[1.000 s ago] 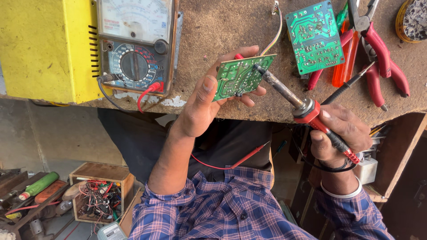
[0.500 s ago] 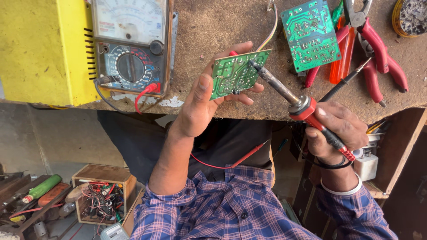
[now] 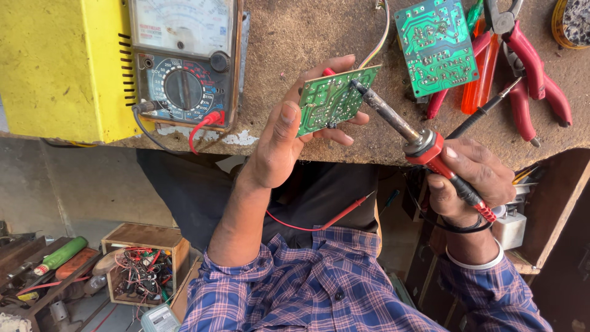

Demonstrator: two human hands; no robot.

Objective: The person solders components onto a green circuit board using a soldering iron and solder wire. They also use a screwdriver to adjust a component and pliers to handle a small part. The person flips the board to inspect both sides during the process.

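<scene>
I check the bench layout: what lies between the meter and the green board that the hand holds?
In the head view, only bare brown bench top separates the meter from the held board.

On the counter (image 3: 295, 37) the meter (image 3: 184, 61) sits left, a second board (image 3: 436, 46) and pliers (image 3: 528, 67) right. Between them, the hands hold a board (image 3: 335, 98) and soldering iron (image 3: 424, 147).

pliers (image 3: 528, 67) and yellow box (image 3: 55, 67) edge-cropped
</scene>
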